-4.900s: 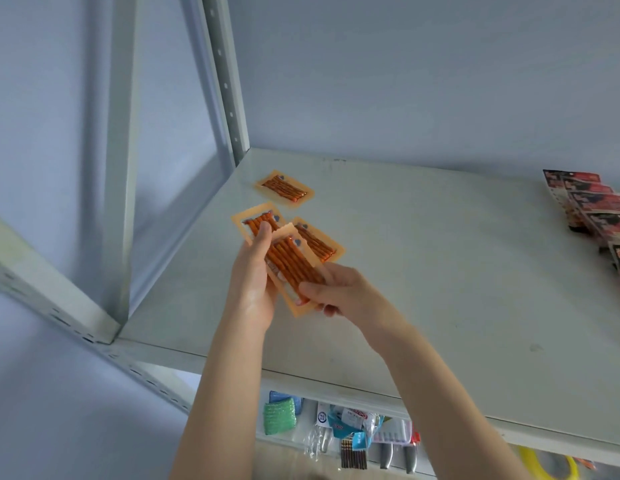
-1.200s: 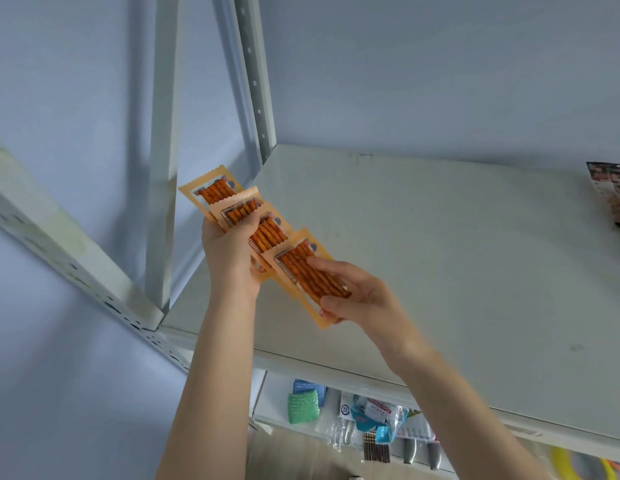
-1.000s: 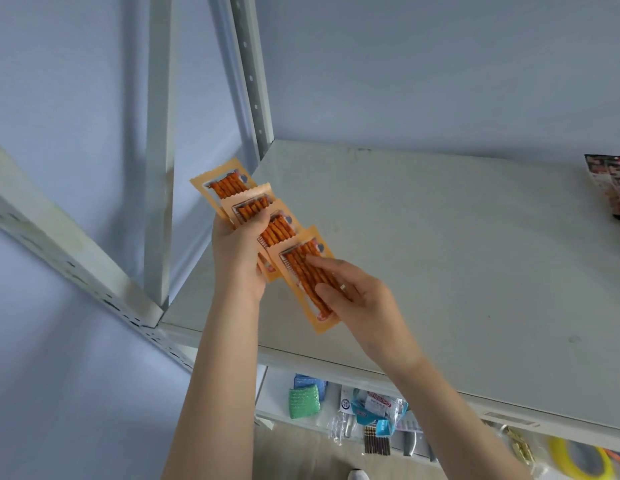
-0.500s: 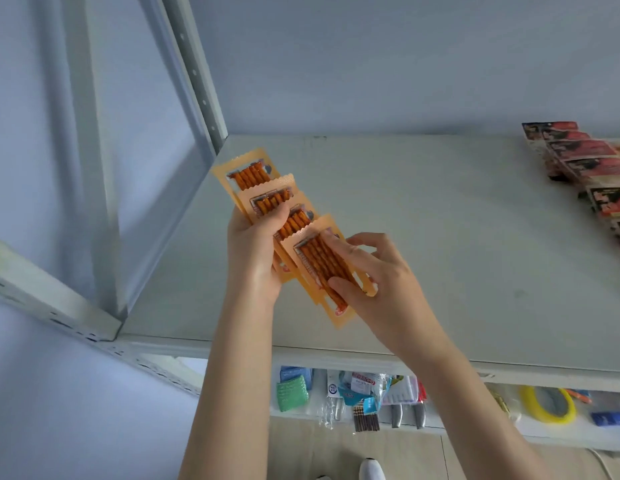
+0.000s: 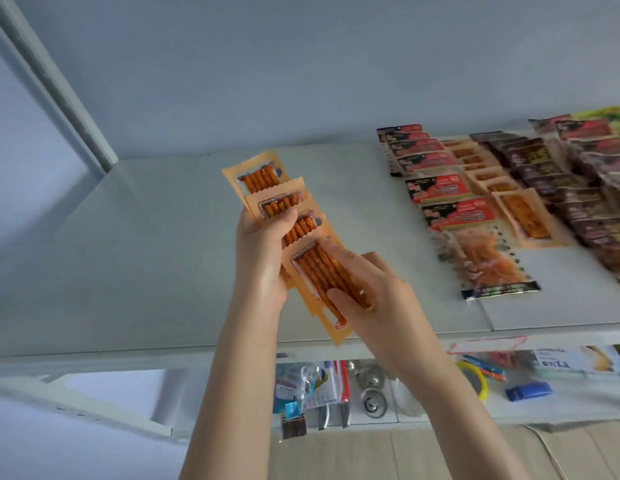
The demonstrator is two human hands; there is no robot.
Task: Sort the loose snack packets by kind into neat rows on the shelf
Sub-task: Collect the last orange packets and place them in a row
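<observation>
Gripping fanned orange packets (image 5: 258, 176): left hand (image 5: 260, 251), right hand (image 5: 367, 289), as before; sorted rows (image 5: 440, 192) now visible.

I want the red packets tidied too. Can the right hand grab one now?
Probably not yet: the right hand is pinching a stick packet. Nothing stands between it and the red packets, though.

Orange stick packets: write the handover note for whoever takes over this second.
Left hand grips a fan of orange stick packets above the shelf.
Right hand pinches the front packet of that fan.
Done: sorted rows lie on the shelf's right side.
Left: lay the held packets down as their own row.
</observation>
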